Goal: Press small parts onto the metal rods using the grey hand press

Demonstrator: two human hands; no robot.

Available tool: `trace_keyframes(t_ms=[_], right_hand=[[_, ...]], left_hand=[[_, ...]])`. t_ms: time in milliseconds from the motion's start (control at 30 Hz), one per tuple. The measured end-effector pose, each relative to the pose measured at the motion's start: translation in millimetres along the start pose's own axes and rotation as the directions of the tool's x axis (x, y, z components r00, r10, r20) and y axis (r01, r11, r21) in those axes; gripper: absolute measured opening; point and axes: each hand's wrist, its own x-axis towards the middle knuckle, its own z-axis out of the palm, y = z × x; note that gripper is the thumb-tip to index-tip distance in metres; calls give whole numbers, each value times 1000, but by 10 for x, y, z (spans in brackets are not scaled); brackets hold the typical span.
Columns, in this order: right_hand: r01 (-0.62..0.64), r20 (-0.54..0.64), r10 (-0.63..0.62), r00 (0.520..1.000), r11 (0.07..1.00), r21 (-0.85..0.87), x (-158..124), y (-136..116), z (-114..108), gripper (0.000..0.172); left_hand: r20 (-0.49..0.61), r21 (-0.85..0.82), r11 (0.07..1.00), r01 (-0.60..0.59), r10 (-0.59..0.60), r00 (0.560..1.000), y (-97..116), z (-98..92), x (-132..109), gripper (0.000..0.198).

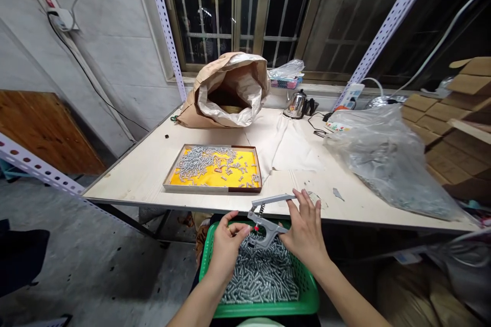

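Observation:
My right hand (pixel 307 227) is closed on a grey plier-like hand tool (pixel 268 230), which has two long arms and a coil spring. The tool's arms stand spread apart, above a green plastic basket (pixel 314 294). Thumb and forefinger of my left hand (pixel 228 240) are pinched together at the tool's left end, beside a small red piece (pixel 256 227). Whatever lies between those fingertips is too small to make out. Heaps of silver screws (pixel 264 276) fill the basket under both hands.
On the table (pixel 130 173) lies a shallow yellow-lined tray (pixel 215 189) with small metal pieces. Behind it are an open paper sack (pixel 195 104) and a steel kettle (pixel 295 104). A clear plastic bag (pixel 395 158) and stacked cardboard boxes (pixel 456 148) occupy the right side.

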Motion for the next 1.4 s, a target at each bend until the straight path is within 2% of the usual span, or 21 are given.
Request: trace_keyframes(t_ms=[267,400,567,700,833,967,1167,1300,1400], right_hand=[[-5,-14,5,1000,1000,11,-13,-20,-15,48],[-12,-19,13,1000,1000,27,2,-49,-14,46],[-5,-33,5,999,1000,19,20,-68,-17,46],[-4,-43,5,999,1000,20,3,-69,-11,45],[-15,-24,16,1000,999,33,-32,-79,1,47],[-24,-23,25,999,999,38,-46,-93,5,49],[-6,-66,8,998,1000,27,-14,-104,-27,45],[28,-102,-24,994,999,37,21,-97,-56,36],[66,-121,-54,991,993,97,31,-75,-53,31]], left_hand=[[-35,-51,998,27,-29,999,-27,53,-17,64],[-4,-11,999,30,-30,1000,-46,32,-15,63],[88,223,974,-46,27,996,59,-20,13,63],[181,500,854,-143,58,982,217,-29,30,62],[258,624,760,-183,22,966,292,-18,25,62],[308,629,745,-223,25,951,302,-24,1,66],[304,622,752,-218,25,952,337,-44,-17,71],[306,610,766,-201,6,952,341,-63,-27,73],[319,561,813,-157,-38,947,360,-107,-44,72]])
